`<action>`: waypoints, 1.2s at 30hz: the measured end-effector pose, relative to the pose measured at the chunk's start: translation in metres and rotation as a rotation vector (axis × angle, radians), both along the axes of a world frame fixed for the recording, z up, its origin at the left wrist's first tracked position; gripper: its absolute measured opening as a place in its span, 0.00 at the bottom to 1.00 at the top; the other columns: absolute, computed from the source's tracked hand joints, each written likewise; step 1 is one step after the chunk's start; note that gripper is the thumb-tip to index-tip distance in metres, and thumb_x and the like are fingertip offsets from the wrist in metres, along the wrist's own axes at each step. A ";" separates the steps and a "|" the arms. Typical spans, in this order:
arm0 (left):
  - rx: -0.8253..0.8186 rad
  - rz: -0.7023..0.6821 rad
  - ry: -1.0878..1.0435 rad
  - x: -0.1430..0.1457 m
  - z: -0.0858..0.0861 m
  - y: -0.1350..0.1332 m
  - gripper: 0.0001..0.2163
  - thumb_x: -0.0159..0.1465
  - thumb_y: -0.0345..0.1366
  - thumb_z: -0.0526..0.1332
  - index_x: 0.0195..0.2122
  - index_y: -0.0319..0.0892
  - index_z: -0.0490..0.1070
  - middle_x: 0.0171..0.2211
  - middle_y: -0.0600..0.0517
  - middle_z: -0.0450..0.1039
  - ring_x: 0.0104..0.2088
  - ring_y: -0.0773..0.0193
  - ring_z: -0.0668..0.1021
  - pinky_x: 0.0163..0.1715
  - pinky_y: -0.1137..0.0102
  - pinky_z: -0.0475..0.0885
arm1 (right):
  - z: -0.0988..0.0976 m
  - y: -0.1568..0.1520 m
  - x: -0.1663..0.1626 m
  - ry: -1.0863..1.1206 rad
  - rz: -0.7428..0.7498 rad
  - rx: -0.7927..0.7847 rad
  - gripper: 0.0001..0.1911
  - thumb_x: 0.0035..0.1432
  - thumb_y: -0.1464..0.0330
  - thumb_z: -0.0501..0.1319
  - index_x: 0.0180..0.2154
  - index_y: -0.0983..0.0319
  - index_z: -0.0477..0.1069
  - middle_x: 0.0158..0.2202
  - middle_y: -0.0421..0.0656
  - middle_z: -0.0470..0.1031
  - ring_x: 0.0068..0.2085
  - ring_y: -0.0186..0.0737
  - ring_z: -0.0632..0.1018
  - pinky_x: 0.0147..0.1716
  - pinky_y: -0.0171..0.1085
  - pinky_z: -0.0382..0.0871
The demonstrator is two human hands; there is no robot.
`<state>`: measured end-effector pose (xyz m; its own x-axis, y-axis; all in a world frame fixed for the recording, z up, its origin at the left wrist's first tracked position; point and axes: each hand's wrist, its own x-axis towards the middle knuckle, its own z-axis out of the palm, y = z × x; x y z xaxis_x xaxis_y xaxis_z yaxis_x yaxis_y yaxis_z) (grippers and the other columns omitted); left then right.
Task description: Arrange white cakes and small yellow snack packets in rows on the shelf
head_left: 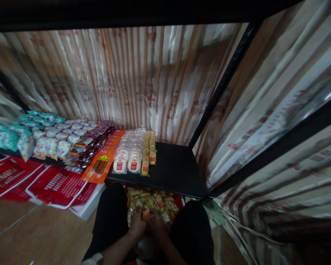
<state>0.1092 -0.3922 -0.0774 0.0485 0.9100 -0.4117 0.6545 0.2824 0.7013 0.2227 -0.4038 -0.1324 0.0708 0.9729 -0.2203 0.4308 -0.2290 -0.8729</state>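
Note:
Between my knees, my left hand (138, 223) and my right hand (156, 223) are close together over a box of loose wrapped snacks (154, 200). A small snack packet (146, 212) with an orange-red label is pinched between the fingers of both hands. The hands are dim and slightly blurred, so the exact finger positions are hard to make out. Just beyond, on the black shelf, stand two short rows of yellow wrapped snacks (145, 165). Left of them are rows of round white crackers (127, 162) in clear wrappers.
Further left on the shelf (179, 165) lie an orange packet (102, 162), a stack of dark red packets (85, 147) and many white and teal bags (52, 141). Red bags (57, 186) rest on the floor. Black posts (220, 84) and a striped curtain (143, 81) surround the shelf.

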 end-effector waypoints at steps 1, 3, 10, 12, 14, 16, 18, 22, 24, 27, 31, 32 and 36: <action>-0.014 0.028 -0.024 0.001 -0.002 0.000 0.23 0.51 0.23 0.54 0.50 0.36 0.67 0.54 0.45 0.66 0.57 0.61 0.66 0.58 0.71 0.56 | 0.002 0.000 0.001 0.000 0.004 -0.019 0.16 0.44 0.60 0.55 0.32 0.61 0.74 0.28 0.47 0.78 0.30 0.44 0.76 0.32 0.38 0.69; -0.028 0.068 -0.070 0.001 -0.007 0.001 0.24 0.51 0.23 0.54 0.51 0.36 0.65 0.54 0.44 0.66 0.56 0.62 0.67 0.57 0.71 0.57 | 0.005 0.000 0.002 0.010 0.003 -0.031 0.15 0.44 0.61 0.55 0.31 0.61 0.74 0.26 0.46 0.78 0.28 0.44 0.76 0.31 0.39 0.69; 0.179 0.101 -0.180 0.007 0.000 -0.001 0.19 0.54 0.25 0.52 0.47 0.35 0.68 0.51 0.44 0.69 0.55 0.62 0.68 0.57 0.69 0.58 | 0.032 0.009 0.010 0.186 -0.154 0.089 0.17 0.43 0.56 0.58 0.33 0.58 0.74 0.35 0.47 0.78 0.37 0.48 0.78 0.39 0.44 0.72; 0.259 0.118 -0.191 0.011 0.012 0.001 0.18 0.54 0.26 0.51 0.46 0.35 0.69 0.53 0.42 0.68 0.56 0.60 0.67 0.58 0.66 0.58 | 0.047 0.015 0.012 0.256 -0.150 0.075 0.18 0.42 0.54 0.59 0.34 0.57 0.73 0.33 0.47 0.78 0.36 0.48 0.79 0.37 0.44 0.73; 0.326 0.127 -0.215 0.016 0.028 0.005 0.18 0.55 0.27 0.50 0.45 0.35 0.70 0.54 0.40 0.66 0.56 0.58 0.67 0.58 0.62 0.59 | 0.064 0.020 0.014 0.331 -0.157 0.089 0.18 0.43 0.54 0.60 0.35 0.58 0.71 0.33 0.47 0.78 0.35 0.47 0.79 0.37 0.43 0.73; 0.386 0.130 -0.262 0.021 0.043 0.011 0.17 0.56 0.29 0.49 0.45 0.35 0.70 0.54 0.40 0.65 0.55 0.57 0.68 0.57 0.60 0.61 | 0.080 0.026 0.017 0.400 -0.155 0.140 0.17 0.45 0.56 0.61 0.36 0.59 0.70 0.34 0.47 0.77 0.37 0.45 0.78 0.38 0.42 0.73; 0.455 0.143 -0.310 0.026 0.056 0.018 0.17 0.58 0.30 0.48 0.45 0.37 0.70 0.54 0.41 0.65 0.54 0.58 0.68 0.57 0.60 0.62 | 0.097 0.032 0.021 0.431 -0.158 0.180 0.16 0.46 0.58 0.62 0.37 0.60 0.69 0.35 0.47 0.77 0.37 0.44 0.78 0.38 0.41 0.72; 0.599 0.133 -0.374 0.038 0.072 0.035 0.18 0.60 0.31 0.47 0.49 0.36 0.67 0.55 0.41 0.64 0.55 0.59 0.68 0.56 0.60 0.62 | 0.125 0.052 0.030 0.404 -0.175 0.218 0.17 0.49 0.60 0.62 0.40 0.61 0.68 0.37 0.47 0.76 0.38 0.42 0.78 0.38 0.40 0.73; 0.661 0.119 -0.376 0.045 0.076 0.044 0.18 0.62 0.32 0.47 0.51 0.36 0.65 0.57 0.40 0.61 0.57 0.58 0.66 0.57 0.59 0.61 | 0.134 0.065 0.034 0.380 -0.189 0.254 0.17 0.49 0.60 0.62 0.40 0.61 0.68 0.37 0.47 0.76 0.38 0.41 0.77 0.38 0.39 0.73; 0.714 0.108 -0.354 0.055 0.078 0.054 0.19 0.63 0.34 0.46 0.53 0.37 0.64 0.59 0.41 0.58 0.59 0.58 0.62 0.59 0.58 0.58 | 0.140 0.087 0.038 0.339 -0.253 0.310 0.16 0.50 0.60 0.61 0.40 0.60 0.68 0.37 0.46 0.76 0.38 0.40 0.77 0.38 0.39 0.73; 0.700 0.064 -0.370 0.062 0.076 0.064 0.19 0.65 0.36 0.45 0.54 0.37 0.64 0.58 0.41 0.60 0.59 0.58 0.63 0.59 0.57 0.58 | 0.135 0.114 0.043 0.295 -0.332 0.358 0.18 0.51 0.59 0.60 0.42 0.61 0.67 0.38 0.46 0.76 0.38 0.40 0.77 0.39 0.39 0.73; 0.687 0.058 -0.384 0.063 0.075 0.066 0.19 0.65 0.36 0.45 0.54 0.37 0.63 0.58 0.41 0.60 0.59 0.58 0.62 0.59 0.56 0.57 | 0.133 0.120 0.044 0.285 -0.340 0.365 0.19 0.51 0.59 0.60 0.43 0.61 0.67 0.38 0.46 0.76 0.38 0.40 0.77 0.39 0.39 0.73; 0.586 0.076 -0.458 0.068 0.069 0.078 0.21 0.65 0.39 0.45 0.58 0.37 0.59 0.61 0.42 0.56 0.61 0.59 0.59 0.61 0.58 0.54 | 0.124 0.140 0.045 0.262 -0.312 0.380 0.20 0.52 0.59 0.59 0.45 0.61 0.66 0.40 0.47 0.75 0.39 0.40 0.77 0.40 0.39 0.72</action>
